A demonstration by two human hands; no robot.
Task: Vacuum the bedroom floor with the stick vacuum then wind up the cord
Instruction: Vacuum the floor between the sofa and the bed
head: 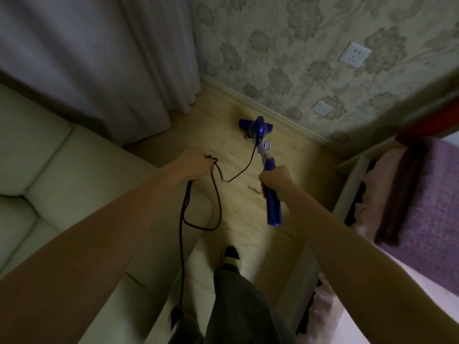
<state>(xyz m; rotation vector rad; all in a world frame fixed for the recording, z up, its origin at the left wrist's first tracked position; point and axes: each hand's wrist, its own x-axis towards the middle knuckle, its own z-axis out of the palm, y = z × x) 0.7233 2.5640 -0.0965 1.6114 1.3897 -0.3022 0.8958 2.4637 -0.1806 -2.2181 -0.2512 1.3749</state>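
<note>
A blue stick vacuum [258, 131] stands on the pale wood floor [248, 232], its head close to the skirting of the wallpapered wall. My right hand [274, 180] grips its blue handle [273, 207], which slants back toward me. My left hand [196, 166] holds gathered loops of the black cord [218, 202]. One strand runs from that hand across the floor to the vacuum body. Another hangs down past my leg, and the plug [176, 316] dangles near the bottom of the view.
A pale sofa [49, 170] fills the left side. A bed with a purple cover [422, 214] lies on the right. Grey curtains [99, 58] hang at the back left. Two wall sockets [355, 55] sit on the wall. My foot [231, 254] is on the narrow floor strip.
</note>
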